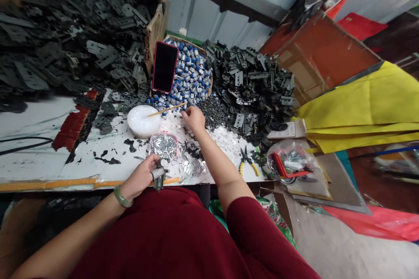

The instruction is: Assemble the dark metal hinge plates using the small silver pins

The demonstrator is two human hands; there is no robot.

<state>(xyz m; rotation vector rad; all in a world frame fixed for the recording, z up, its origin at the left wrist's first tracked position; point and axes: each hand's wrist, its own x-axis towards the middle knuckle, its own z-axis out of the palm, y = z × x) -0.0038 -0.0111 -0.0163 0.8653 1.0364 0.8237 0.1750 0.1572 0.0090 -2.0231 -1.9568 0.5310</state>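
White-topped table (29, 161), paint-smeared, orange tape along front edge. On it: heaped dark metal brackets (252, 83), cardboard tray of blue-and-white parts (193, 74), white bowl (143, 121), crumpled foil (163, 146), yellow-handled pliers (248, 161), clear plastic bag (288, 161).

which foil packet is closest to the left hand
The foil packet with the pink rim, by the left hand; the other foil packet lies farther right, without one.
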